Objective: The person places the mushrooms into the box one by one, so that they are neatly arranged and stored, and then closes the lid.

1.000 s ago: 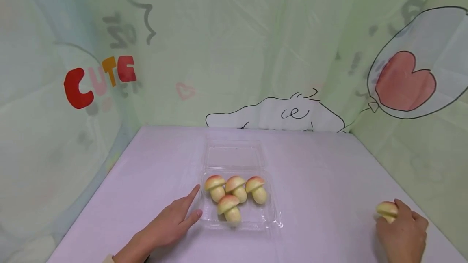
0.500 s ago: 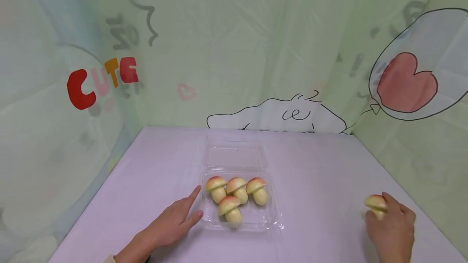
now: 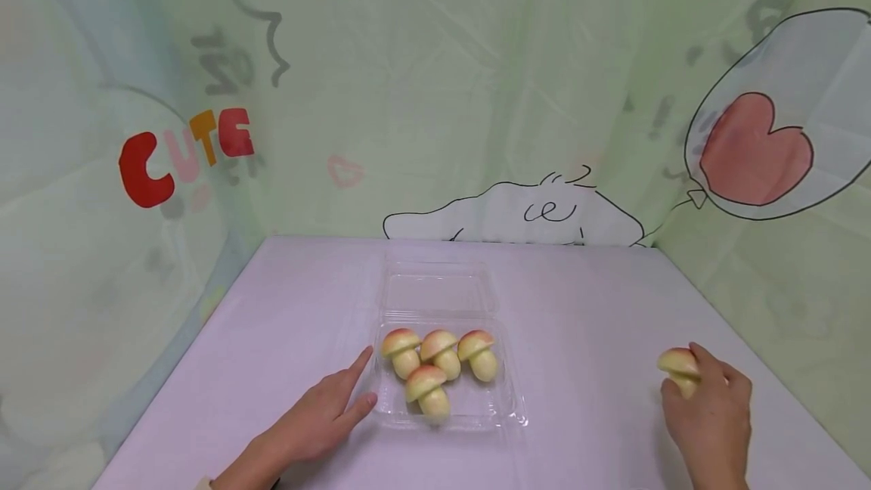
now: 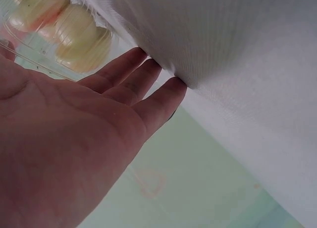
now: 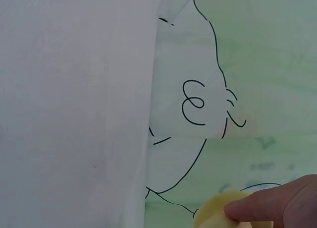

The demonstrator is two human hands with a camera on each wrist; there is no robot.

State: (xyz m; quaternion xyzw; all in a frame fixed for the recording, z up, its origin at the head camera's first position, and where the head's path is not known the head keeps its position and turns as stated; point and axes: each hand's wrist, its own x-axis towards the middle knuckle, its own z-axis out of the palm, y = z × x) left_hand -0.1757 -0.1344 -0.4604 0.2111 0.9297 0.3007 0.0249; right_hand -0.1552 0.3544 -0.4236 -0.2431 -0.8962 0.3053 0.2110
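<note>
A clear plastic clamshell box [image 3: 476, 408] lies with its lid [image 3: 435, 289] folded back on the table. Several toy mushrooms with reddish caps sit in it: three in a row at the back, and a front mushroom [image 3: 429, 392] below them. My left hand [image 3: 320, 414] rests at the box's left side, fingers extended; in the left wrist view its fingertips [image 4: 177, 84] touch the tablecloth. Off to the right, my right hand [image 3: 711, 414] pinches another mushroom [image 3: 678, 365] between thumb and fingers. Only part of that mushroom [image 5: 218, 208] shows in the right wrist view, behind the thumb.
The table [image 3: 578, 324] is covered with a pale lilac cloth. Printed fabric curtains [image 3: 435, 97] stand along its back and both sides, with a balloon drawing [image 3: 782, 119] at the right.
My right hand has moved left and slightly farther from me, carrying the mushroom. The left hand, the box and the mushrooms inside it have stayed in place.
</note>
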